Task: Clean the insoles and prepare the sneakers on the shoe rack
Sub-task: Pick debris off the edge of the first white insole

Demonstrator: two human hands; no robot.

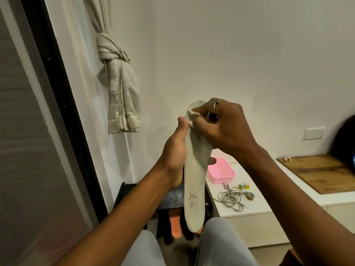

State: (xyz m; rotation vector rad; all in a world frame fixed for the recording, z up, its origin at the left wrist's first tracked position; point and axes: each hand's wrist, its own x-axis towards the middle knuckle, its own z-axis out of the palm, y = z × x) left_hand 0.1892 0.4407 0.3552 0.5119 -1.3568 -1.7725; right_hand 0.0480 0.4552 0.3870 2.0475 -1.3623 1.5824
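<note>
Left grip (173, 156) wraps the pale insole (194, 181) at mid-length: thumb laid up its left edge, fingers curled behind, one fingertip showing past the right edge. You hold it near upright, toe end at 12 o'clock, heel end at 6, printed face toward you.

Right grip (221, 127), ring on one finger, pinches a small off-white wad (190, 117). It presses the wad on the toe end near the left edge, just above your left thumb tip.

Edges: the heel end hangs between your grey-trousered knees (221, 242). The insole's right edge crosses the near-left corner of the white counter (249, 208) in view; how near they sit in depth you cannot tell.

Around the insole:
- Pink tray (222, 172) at 3 o'clock on the counter, behind your left fingertip.
- Grey laces (230, 200) in a loose heap at 4 o'clock, tape roll (249, 196) just beside them.
- Orange insole (175, 223) at 7 o'clock, low in the dark rack (123, 191).
- Knotted curtain (119, 83) at 10 o'clock, well apart from both grips.
- Plain wall (249, 54) from 12 to 2 o'clock behind the right grip.
- Wooden board (322, 171) far out at 3 o'clock.
</note>
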